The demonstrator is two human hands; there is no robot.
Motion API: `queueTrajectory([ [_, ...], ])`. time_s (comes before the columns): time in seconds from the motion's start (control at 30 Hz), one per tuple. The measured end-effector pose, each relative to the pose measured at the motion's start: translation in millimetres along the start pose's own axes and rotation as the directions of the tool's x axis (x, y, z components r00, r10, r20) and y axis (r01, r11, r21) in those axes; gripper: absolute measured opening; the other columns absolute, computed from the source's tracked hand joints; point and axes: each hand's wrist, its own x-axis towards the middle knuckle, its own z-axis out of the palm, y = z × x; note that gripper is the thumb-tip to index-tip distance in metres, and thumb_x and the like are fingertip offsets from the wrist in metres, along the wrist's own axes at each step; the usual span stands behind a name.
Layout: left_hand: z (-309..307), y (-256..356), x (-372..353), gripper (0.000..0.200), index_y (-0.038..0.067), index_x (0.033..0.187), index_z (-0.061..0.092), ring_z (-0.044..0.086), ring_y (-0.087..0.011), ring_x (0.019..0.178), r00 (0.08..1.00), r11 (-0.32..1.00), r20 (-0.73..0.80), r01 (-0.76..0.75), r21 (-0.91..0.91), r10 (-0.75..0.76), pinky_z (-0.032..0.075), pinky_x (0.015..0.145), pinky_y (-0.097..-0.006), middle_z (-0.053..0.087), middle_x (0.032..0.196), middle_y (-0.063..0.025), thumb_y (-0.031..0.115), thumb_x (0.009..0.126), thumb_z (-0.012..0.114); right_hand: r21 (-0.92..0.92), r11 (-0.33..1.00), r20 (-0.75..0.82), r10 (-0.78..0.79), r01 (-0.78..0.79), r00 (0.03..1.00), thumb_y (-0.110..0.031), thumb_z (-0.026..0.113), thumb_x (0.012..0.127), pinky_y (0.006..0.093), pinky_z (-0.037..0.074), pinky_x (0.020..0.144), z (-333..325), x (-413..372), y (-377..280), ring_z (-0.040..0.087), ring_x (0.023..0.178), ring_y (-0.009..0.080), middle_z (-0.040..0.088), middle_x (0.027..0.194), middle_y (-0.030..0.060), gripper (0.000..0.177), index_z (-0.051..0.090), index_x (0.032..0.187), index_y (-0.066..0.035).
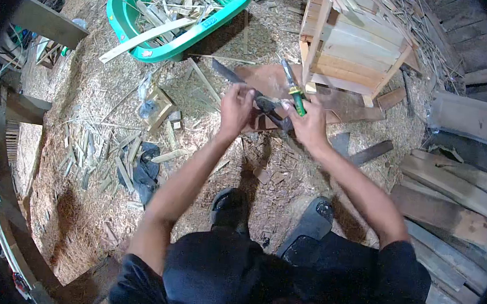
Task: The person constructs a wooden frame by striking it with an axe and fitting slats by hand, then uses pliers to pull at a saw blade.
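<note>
Left hand [236,112] pinches long dark tool [267,104]; right hand [311,125] grips green-handled tool [298,101]. Former likely stiff, weighty; hold mid-length.

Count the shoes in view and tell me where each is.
2: the left shoe, below the left hand in the picture; the right shoe, below the right hand. Others may be hidden under the wood scraps.

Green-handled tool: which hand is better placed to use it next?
Right, most likely: the right hand holds the green-handled tool, while the left hand is on the dark tool.
</note>
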Motion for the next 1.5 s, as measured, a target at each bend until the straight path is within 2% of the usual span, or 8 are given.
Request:
queueTrajectory([
  [0.1,21,-6,-23,0.017,0.0,0.099,0.065,0.064,-0.0137,0.077,0.982,0.934,-0.045,0.161,-0.319,-0.184,0.052,0.07,-0.03,0.068,0.087,-0.0085,0.015,0.092,0.066,0.029,0.999,-0.078,-0.033,0.036,0.996,-0.021,0.072,0.086,0.0448,0.044,0.073,10,-8,-17,0.057,0.082,0.0337,0.057,0.089,0.0191,0.024,0.068,0.088,0.002],
  [0.5,-7,10,29,0.027,-0.001,0.076,0.069,0.062,-0.0167,0.055,0.878,0.918,0.292,0.32,0.233,-0.38,0.051,0.055,-0.0329,0.068,0.068,-0.0079,0.025,0.081,0.076,0.093,0.994,-0.036,-0.047,0.05,0.998,-0.019,0.072,0.086,0.0397,0.046,0.076,15,-13,-12,0.058,0.085,0.0297,0.059,0.091,0.0164,0.023,0.069,0.095,0.002],
  [0.63,-2,0,31,0.026,0.0,0.078,0.069,0.064,-0.0178,0.061,0.787,0.836,0.315,0.547,0.039,-0.53,0.052,0.06,-0.0345,0.067,0.067,-0.0098,0.024,0.081,0.076,0.171,0.977,-0.038,-0.122,0.127,0.992,-0.026,0.071,0.089,0.0375,0.046,0.076,13,-10,-1,0.061,0.089,0.0254,0.064,0.093,0.0157,0.03,0.069,0.096,0.002],
  [0.83,-33,11,-2,0.027,0.001,0.102,0.068,0.065,-0.0179,0.076,0.952,0.982,0.251,0.151,0.114,-0.176,0.052,0.069,-0.0337,0.07,0.083,-0.0107,0.024,0.088,0.072,0.232,0.95,0.221,0.159,-0.211,0.962,-0.031,0.074,0.086,0.0362,0.049,0.075,15,-20,-6,0.063,0.085,0.0264,0.063,0.091,0.0159,0.033,0.069,0.092,0.001],
  [0.97,-41,25,52,0.023,0.001,0.094,0.068,0.069,-0.0284,0.08,0.939,0.936,0.31,-0.238,0.26,0.153,0.054,0.073,-0.0385,0.071,0.09,-0.0161,0.023,0.086,0.069,0.29,0.955,0.096,0.033,-0.06,0.995,-0.027,0.075,0.084,0.0355,0.049,0.076,27,-25,-9,0.063,0.086,0.0236,0.062,0.093,0.0135,0.029,0.069,0.087,0.001],
  [1.07,-20,20,99,0.027,0.003,0.095,0.07,0.069,-0.0337,0.089,0.836,0.727,0.549,-0.362,0.583,-0.024,0.055,0.076,-0.0422,0.071,0.097,-0.0192,0.027,0.083,0.069,0.238,0.964,0.141,0.087,-0.119,0.986,-0.029,0.074,0.084,0.0359,0.048,0.077,26,-21,-12,0.062,0.086,0.0241,0.062,0.092,0.0136,0.03,0.068,0.086,0.0],
  [1.17,10,6,107,0.026,0.001,0.085,0.073,0.07,-0.0373,0.08,0.866,0.612,0.486,-0.323,0.722,-0.115,0.055,0.075,-0.0452,0.071,0.085,-0.0208,0.025,0.081,0.064,0.263,0.953,0.142,0.115,-0.15,0.983,-0.032,0.073,0.085,0.036,0.048,0.076,26,-22,-9,0.061,0.085,0.0248,0.061,0.09,0.014,0.033,0.068,0.086,0.0],
  [1.5,23,5,100,0.024,0.003,0.091,0.073,0.07,-0.0368,0.086,0.893,0.578,0.446,-0.332,0.745,-0.062,0.057,0.079,-0.0453,0.071,0.092,-0.0212,0.023,0.077,0.068,0.307,0.935,0.101,0.153,-0.177,0.983,-0.039,0.07,0.09,0.0321,0.044,0.074,26,-24,-5,0.055,0.082,0.0174,0.056,0.089,0.0081,0.042,0.067,0.09,0.003],
])
